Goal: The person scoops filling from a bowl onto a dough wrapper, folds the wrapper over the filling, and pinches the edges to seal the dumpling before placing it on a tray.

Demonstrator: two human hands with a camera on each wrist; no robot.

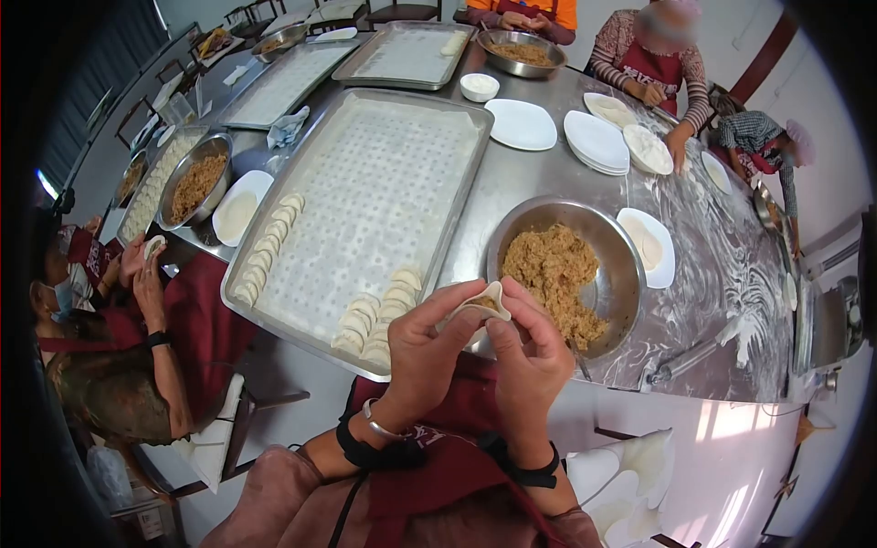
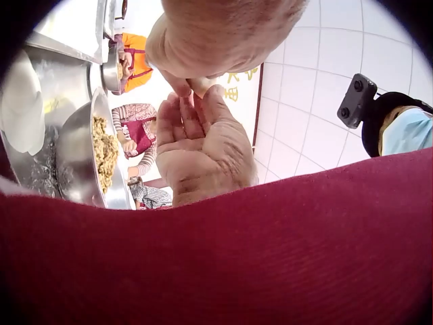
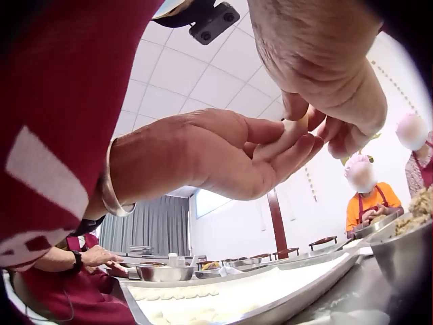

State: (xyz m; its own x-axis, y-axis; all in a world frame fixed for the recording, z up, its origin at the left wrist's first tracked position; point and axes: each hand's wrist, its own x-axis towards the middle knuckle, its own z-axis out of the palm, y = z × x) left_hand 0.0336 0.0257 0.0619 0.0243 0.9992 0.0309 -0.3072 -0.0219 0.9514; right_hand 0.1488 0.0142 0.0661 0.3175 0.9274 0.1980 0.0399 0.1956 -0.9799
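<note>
Both hands hold a dumpling wrapper (image 1: 493,294) with brown filling showing in its fold, above the table's near edge. The left hand (image 1: 429,333) pinches its left side between thumb and fingers; the right hand (image 1: 534,352) pinches the right side. In the right wrist view the pale dough (image 3: 285,141) lies between the fingertips of both hands. Just beyond the right hand, a steel bowl (image 1: 626,301) contains minced filling (image 1: 553,269). Left of the hands stretches a perforated metal tray (image 1: 393,164) with finished dumplings (image 1: 361,320) near its close corner and along its left side.
White plates (image 1: 523,124) and a bowl of flour (image 1: 649,149) stand farther back. Flour dusts the tabletop (image 1: 703,301) at right. More trays (image 1: 402,55) and filling bowls (image 1: 196,178) lie beyond. A person (image 1: 119,338) sits at left; others work across the table.
</note>
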